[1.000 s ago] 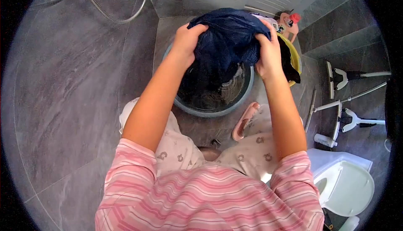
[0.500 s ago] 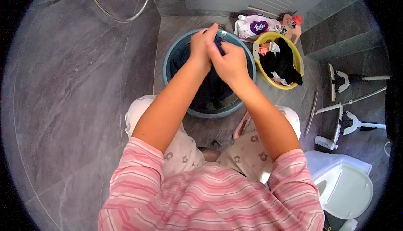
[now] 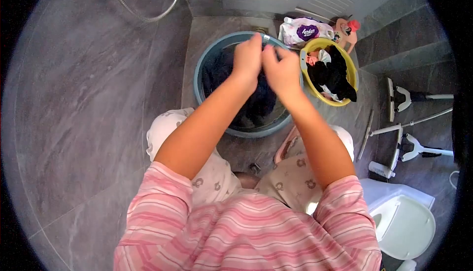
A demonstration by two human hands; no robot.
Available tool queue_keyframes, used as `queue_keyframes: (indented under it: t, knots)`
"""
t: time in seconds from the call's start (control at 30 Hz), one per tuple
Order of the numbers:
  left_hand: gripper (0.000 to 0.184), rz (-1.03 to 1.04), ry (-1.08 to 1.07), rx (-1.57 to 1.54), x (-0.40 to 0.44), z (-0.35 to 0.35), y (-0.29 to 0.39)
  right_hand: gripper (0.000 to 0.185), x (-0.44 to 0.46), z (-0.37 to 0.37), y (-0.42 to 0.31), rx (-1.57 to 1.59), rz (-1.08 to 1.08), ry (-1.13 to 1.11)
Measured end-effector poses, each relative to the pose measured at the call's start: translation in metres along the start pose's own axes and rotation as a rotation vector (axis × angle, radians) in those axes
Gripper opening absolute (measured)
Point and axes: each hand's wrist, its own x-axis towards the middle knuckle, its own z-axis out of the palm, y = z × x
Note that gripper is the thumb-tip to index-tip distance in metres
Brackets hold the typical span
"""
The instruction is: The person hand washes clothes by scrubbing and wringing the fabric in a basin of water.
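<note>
Two basins [image 3: 197, 81] [image 3: 335, 102], one toilet [image 3: 406, 224], one shower hose [image 3: 149, 20].

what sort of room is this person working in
Most likely a bathroom: there is a glossy white toilet at lower right, a ribbed silver metal hose at upper left, and grey marbled tiles.

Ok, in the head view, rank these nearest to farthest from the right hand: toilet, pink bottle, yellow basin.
From the right hand:
1. Yellow basin, just to its right.
2. Pink bottle, right and forward, beyond the basin.
3. Toilet, far right, lower in the picture.
</note>
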Motion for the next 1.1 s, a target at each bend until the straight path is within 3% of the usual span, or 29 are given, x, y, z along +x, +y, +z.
queue_keyframes:
  t: [0.03, 0.1, 0.2, 0.23, 0.3, 0.37, 0.43, 0.5, 0.57, 0.63, 0.7, 0.77, 0.83, 0.9, 0.97, 1.03, 1.1]
  knots:
    - [0.039, 0.068, 0.037, 0.201, -0.015, 0.01, 0.006, 0.035, 0.016, -0.004, 0.011, -0.025, 0.056, 0.091]
    - [0.044, -0.002, -0.049, 0.308, -0.029, 0.019, 0.005, 0.036, 0.035, -0.011, 0.028, 0.055, 0.153, 0.07]
    - [0.042, -0.004, 0.048, 0.128, -0.005, 0.004, 0.003, 0.029, 0.012, -0.002, 0.001, -0.051, 0.085, 0.07]
    - [0.04, 0.009, 0.078, 0.03, 0.007, -0.004, 0.005, 0.025, -0.003, 0.006, -0.004, 0.038, -0.103, 0.006]
    - [0.037, 0.201, 0.003, 0.458, 0.035, -0.026, 0.014, 0.021, -0.029, 0.011, -0.024, -0.182, -0.329, -0.064]
    - [0.037, 0.007, 0.088, 0.281, 0.017, -0.012, 0.016, 0.02, -0.022, 0.005, -0.016, -0.061, -0.213, -0.09]
    - [0.037, -0.003, 0.063, 0.026, -0.01, 0.003, 0.011, 0.024, -0.005, -0.001, 0.0, -0.002, -0.123, 0.016]
    - [0.042, 0.08, -0.048, 0.303, -0.044, 0.016, 0.018, 0.028, 0.026, -0.012, 0.018, 0.108, 0.1, 0.071]
    - [0.044, 0.049, -0.138, 0.31, -0.042, 0.017, 0.004, 0.031, 0.028, -0.015, 0.022, 0.133, 0.157, 0.115]
    - [0.039, 0.04, -0.049, 0.211, -0.028, 0.011, 0.013, 0.027, 0.017, -0.009, 0.011, 0.262, 0.112, 0.104]
    - [0.033, 0.095, 0.098, 0.073, -0.015, 0.001, 0.02, 0.021, -0.004, 0.0, -0.002, 0.13, -0.082, 0.045]
    - [0.03, 0.023, 0.069, -0.047, -0.005, -0.005, 0.023, 0.016, -0.026, 0.002, -0.026, -0.053, -0.302, -0.088]
    - [0.028, -0.05, 0.075, -0.062, -0.016, 0.0, 0.027, 0.017, -0.018, 0.0, -0.019, -0.022, -0.277, 0.006]
    - [0.033, -0.003, 0.034, 0.092, -0.041, 0.011, 0.028, 0.021, 0.002, -0.007, -0.005, 0.071, -0.126, 0.126]
    - [0.043, 0.113, -0.153, 0.184, -0.055, 0.019, 0.007, 0.026, 0.025, -0.026, 0.011, 0.211, 0.143, 0.042]
    - [0.045, 0.115, -0.124, 0.166, -0.048, 0.019, 0.005, 0.024, 0.019, -0.021, 0.007, 0.196, 0.077, 0.072]
    - [0.043, 0.111, 0.084, 0.063, -0.032, 0.009, 0.016, 0.021, 0.001, -0.011, -0.011, 0.11, -0.052, 0.065]
